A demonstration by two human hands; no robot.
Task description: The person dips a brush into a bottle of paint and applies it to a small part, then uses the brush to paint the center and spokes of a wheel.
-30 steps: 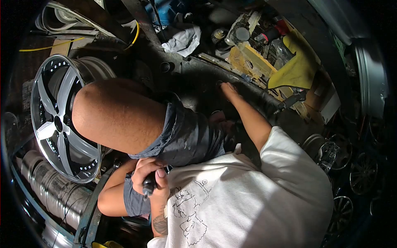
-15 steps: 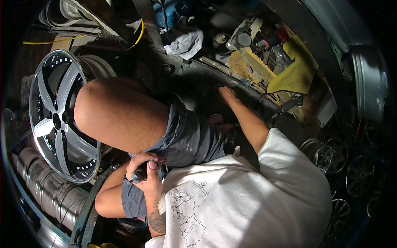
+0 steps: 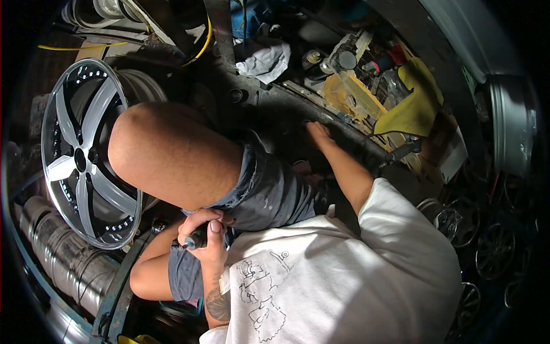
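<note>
My left hand (image 3: 207, 236) is wrapped round a dark, rounded tool (image 3: 195, 240) with a short metal tip, close to my shorts. My right hand (image 3: 318, 135) reaches down to the dark floor beside a metal ledge. Its fingers are drawn together at a small thing in shadow that I cannot make out. To the left, a black and silver wheel rim (image 3: 83, 160) stands on edge beside my bare knee (image 3: 134, 129).
Stacked rims (image 3: 69, 252) lie at lower left. A white cloth (image 3: 265, 62) sits at the top. Cans, a yellow cloth (image 3: 408, 103) and cardboard clutter the ledge at upper right. More wheels (image 3: 495, 251) are at the right, and a yellow hose (image 3: 207, 41) hangs at upper left.
The view has shifted slightly, moving the rim and the clutter a little to the right. The tool in my left hand has turned slightly. My right hand remains low near the ledge.
</note>
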